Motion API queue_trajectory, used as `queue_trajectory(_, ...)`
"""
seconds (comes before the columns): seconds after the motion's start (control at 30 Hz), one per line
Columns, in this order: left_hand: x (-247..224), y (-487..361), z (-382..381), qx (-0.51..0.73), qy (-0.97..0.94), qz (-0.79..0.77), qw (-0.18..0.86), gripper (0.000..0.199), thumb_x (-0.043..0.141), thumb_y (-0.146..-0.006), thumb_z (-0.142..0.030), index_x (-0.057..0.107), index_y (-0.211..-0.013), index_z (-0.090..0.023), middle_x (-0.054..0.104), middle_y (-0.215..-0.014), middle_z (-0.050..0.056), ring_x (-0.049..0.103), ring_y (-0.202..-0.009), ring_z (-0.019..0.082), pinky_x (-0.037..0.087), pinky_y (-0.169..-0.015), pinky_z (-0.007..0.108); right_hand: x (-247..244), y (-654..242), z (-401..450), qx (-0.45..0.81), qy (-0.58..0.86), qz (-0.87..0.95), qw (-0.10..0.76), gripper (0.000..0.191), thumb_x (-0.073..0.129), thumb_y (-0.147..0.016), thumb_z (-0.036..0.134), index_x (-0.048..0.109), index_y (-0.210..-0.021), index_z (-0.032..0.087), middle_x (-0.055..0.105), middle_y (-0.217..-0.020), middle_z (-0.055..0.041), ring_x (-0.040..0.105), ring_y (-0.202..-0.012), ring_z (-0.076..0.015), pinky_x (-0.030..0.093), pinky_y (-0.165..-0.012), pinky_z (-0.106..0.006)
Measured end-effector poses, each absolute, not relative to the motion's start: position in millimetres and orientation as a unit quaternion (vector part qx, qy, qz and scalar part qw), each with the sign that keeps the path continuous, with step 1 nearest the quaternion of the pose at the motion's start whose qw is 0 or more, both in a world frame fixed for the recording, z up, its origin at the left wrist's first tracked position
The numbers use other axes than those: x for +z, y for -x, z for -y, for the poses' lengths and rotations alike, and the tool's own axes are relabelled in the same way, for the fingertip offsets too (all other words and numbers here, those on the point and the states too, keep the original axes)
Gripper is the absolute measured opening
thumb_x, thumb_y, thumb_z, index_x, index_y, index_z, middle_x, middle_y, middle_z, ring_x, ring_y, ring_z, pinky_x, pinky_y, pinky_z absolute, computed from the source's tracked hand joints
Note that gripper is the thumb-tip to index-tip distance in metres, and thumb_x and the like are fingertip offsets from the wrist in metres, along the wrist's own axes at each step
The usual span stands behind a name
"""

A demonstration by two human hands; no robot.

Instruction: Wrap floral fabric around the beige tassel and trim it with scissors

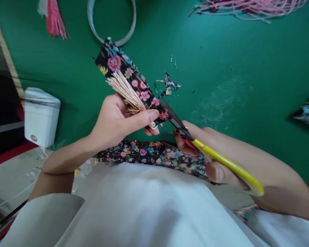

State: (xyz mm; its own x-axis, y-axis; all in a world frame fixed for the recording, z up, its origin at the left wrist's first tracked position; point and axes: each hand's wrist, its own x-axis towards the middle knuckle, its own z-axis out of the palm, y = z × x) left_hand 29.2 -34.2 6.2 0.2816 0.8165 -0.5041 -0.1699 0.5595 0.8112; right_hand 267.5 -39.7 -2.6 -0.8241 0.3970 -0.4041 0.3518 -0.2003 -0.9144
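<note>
My left hand [123,120] is closed around a strip of black floral fabric [128,73] and a bundle of beige cord strands [126,91], its thumb pressing on the lower end of both. The strip slants up and left from the thumb. My right hand [195,147] grips yellow-handled scissors [221,159], whose dark blades point up and left. The blades lie along the strip's right edge, close to its lower corner; whether they touch the fabric is hard to tell. Small dark fabric scraps [168,84] lie on the table just beyond the blade tips.
On the green table [221,61] are a roll of tape [132,25], a pink tassel [54,20] and a heap of pink cords [257,7]. A white device [41,115] sits at the left edge. More floral fabric [144,152] lies along the near edge, another piece [307,111] at right.
</note>
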Motion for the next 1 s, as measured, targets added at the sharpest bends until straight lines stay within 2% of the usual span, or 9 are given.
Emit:
queue_trajectory(0.1,5.6,-28.4,33.8,0.330,-0.324,-0.496,0.735,0.013,0.074,-0.079,-0.021,0.068,-0.069,-0.016,0.072,-0.061,-0.004,0.069,-0.054,0.011,0.059,-0.052,0.018,-2.1,-266.5,40.8,0.718,0.295,0.630,0.022,0.056,0.047,-0.081,0.078,0.037,-0.088,0.023,0.042,-0.062,0.0074,0.034,-0.049,-0.0082,0.027,-0.043,-0.023)
queue_trajectory(0.23,3.8,-27.8,34.7,0.332,-0.324,-0.487,0.740,0.013,0.074,-0.081,-0.023,0.068,-0.071,-0.016,0.072,-0.062,-0.004,0.069,-0.054,0.010,0.059,-0.052,0.017,-2.3,-265.7,41.4,0.716,0.295,0.632,0.032,0.064,0.029,-0.079,0.086,0.036,-0.087,0.023,0.044,-0.062,0.0067,0.034,-0.048,-0.0083,0.027,-0.041,-0.022)
queue_trajectory(0.43,2.1,-28.2,36.1,0.341,-0.314,-0.481,0.744,0.012,0.074,-0.080,-0.021,0.068,-0.071,-0.016,0.072,-0.062,-0.004,0.070,-0.056,0.010,0.059,-0.053,0.016,-0.4,-264.6,39.7,0.713,0.292,0.635,0.046,0.061,0.034,-0.081,0.083,0.035,-0.086,0.023,0.041,-0.060,0.0080,0.028,-0.045,-0.0058,0.025,-0.038,-0.019)
queue_trajectory(0.73,1.9,-28.9,36.7,0.339,-0.325,-0.502,0.726,0.015,0.075,-0.078,-0.024,0.068,-0.068,-0.017,0.071,-0.061,-0.005,0.068,-0.053,0.010,0.060,-0.054,0.020,-3.3,-264.8,37.8,0.691,0.302,0.656,0.041,0.064,0.031,-0.080,0.085,0.038,-0.083,0.022,0.043,-0.058,0.0075,0.032,-0.045,-0.0055,0.026,-0.037,-0.020)
queue_trajectory(1.0,-1.7,-29.4,36.0,0.366,-0.350,-0.482,0.715,0.015,0.074,-0.081,-0.024,0.068,-0.069,-0.017,0.072,-0.062,-0.006,0.069,-0.054,0.008,0.061,-0.056,0.017,-4.6,-262.8,39.2,0.682,0.309,0.660,0.059,0.065,0.029,-0.080,0.085,0.039,-0.082,0.021,0.043,-0.058,0.0079,0.031,-0.045,-0.0046,0.026,-0.037,-0.019)
